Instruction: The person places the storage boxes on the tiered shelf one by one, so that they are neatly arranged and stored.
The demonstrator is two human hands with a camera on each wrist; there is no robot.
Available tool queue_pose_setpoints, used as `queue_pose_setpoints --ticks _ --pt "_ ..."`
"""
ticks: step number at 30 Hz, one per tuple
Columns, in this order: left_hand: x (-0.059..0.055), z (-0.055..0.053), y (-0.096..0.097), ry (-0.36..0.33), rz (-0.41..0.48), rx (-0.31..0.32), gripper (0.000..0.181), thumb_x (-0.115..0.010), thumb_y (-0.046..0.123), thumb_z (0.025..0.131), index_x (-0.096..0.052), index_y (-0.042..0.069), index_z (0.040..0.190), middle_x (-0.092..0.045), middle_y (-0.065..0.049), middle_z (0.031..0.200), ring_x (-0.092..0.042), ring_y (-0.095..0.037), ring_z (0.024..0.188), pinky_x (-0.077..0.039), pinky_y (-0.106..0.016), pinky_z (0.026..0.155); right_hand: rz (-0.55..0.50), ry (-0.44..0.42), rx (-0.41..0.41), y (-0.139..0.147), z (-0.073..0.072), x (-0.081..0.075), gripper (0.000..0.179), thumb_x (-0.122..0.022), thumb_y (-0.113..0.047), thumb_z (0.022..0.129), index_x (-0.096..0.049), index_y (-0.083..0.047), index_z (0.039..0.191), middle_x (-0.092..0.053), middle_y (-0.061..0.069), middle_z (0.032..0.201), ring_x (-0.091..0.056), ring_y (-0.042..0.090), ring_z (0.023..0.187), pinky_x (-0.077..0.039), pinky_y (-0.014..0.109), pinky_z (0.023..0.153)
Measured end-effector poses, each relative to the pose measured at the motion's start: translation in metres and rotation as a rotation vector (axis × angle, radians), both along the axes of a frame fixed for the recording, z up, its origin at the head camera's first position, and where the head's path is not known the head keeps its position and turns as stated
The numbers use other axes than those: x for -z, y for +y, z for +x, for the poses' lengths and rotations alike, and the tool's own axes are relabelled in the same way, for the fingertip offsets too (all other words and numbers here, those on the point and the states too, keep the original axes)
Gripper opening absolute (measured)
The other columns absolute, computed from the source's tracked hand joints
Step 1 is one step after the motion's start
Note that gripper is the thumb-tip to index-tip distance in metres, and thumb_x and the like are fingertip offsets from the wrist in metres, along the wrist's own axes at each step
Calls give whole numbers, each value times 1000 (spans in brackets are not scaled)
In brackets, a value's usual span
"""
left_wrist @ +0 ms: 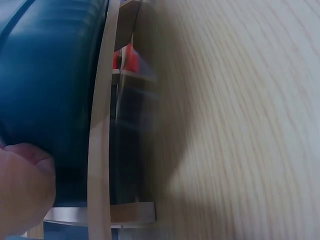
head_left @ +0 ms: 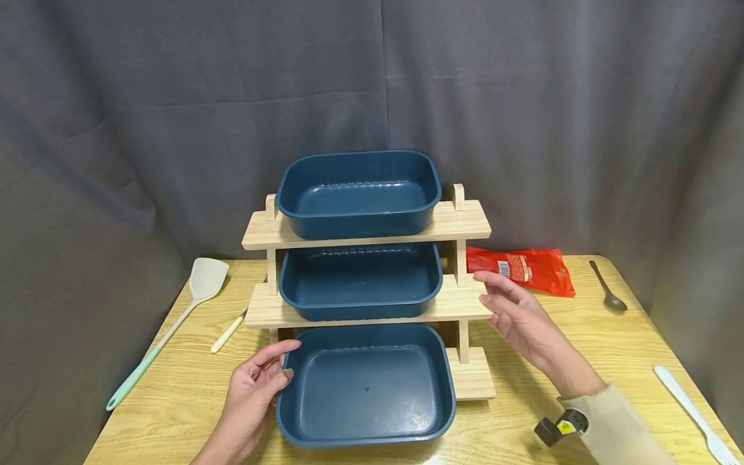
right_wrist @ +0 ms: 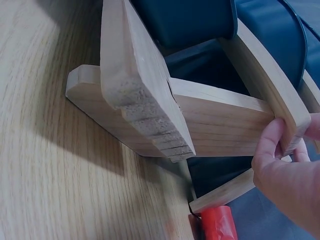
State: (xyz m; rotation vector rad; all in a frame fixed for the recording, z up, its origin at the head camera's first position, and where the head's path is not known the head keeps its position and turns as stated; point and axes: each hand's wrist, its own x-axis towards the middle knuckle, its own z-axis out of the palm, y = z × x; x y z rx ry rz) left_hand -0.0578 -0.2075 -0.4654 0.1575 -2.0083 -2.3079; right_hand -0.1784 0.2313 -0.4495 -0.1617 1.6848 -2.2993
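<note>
A three-tier wooden shelf [head_left: 473, 373] carries a blue bin [head_left: 360, 223] on its top board and another blue bin [head_left: 360, 311] on the middle one. The lowest blue bin [head_left: 366, 387] sits at the bottom tier and juts out toward me. My left hand [head_left: 247, 394] grips this bin's left rim; in the left wrist view a digit presses the bin's wall [left_wrist: 50, 110]. With fingers and thumb around it, my right hand [head_left: 526, 326] holds the right end of the middle board [right_wrist: 287, 102]. Some fingers of both hands are hidden.
A white spatula [head_left: 206, 278] with a green handle and a cream-handled utensil [head_left: 228, 334] lie at left. Behind the shelf's right side is a red packet [head_left: 537, 271]. A dark spoon [head_left: 613, 300] and a pale long-handled utensil [head_left: 688, 407] lie farther right. Grey curtains [head_left: 372, 77] surround the table.
</note>
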Motion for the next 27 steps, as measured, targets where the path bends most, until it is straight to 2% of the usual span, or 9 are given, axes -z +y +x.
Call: queue_pose_setpoints --ticks 4,9,12,20,24,27 --pt "0 -1 3 9 -6 3 45 -63 -22 89 -68 -12 133 -49 1 93 -47 -4 73 -41 -16 59 4 0 1 0 0 0 36 -61 -7 112 -63 -15 147 -43 4 152 -55 14 113 -53 22 88" --pt "0 -1 4 -7 -36 1 44 -64 -20 90 -68 -11 133 -50 -3 103 -49 -7 80 -46 -17 69 1 5 1 0 0 1 36 -60 -7 112 -61 -13 148 -43 4 152 -58 13 110 -53 22 90" --pt "-1 -2 4 -18 -56 13 45 -65 -19 90 -68 -9 133 -49 -4 104 -50 -8 81 -46 -17 69 -1 8 7 1 1 1 37 -61 -7 112 -61 -12 149 -44 4 151 -59 13 109 -53 22 89" --pt "-1 -5 2 -18 -69 40 42 -66 -17 92 -69 -6 133 -48 -3 98 -48 -6 73 -39 -18 59 1 6 14 1 2 0 36 -61 -8 112 -62 -12 148 -44 4 149 -59 13 109 -54 22 89" --pt "0 -4 2 16 -74 51 43 -66 -17 94 -66 -5 135 -54 -6 100 -55 -8 76 -42 -18 59 2 2 11 2 2 0 36 -61 -8 112 -63 -13 147 -46 4 146 -59 13 108 -54 23 89" --pt "1 -2 1 53 -102 47 47 -68 -15 97 -61 -1 141 -57 -9 103 -58 -10 79 -46 -19 61 18 16 7 2 3 0 37 -61 -8 112 -61 -12 149 -46 4 148 -57 14 115 -54 23 91"
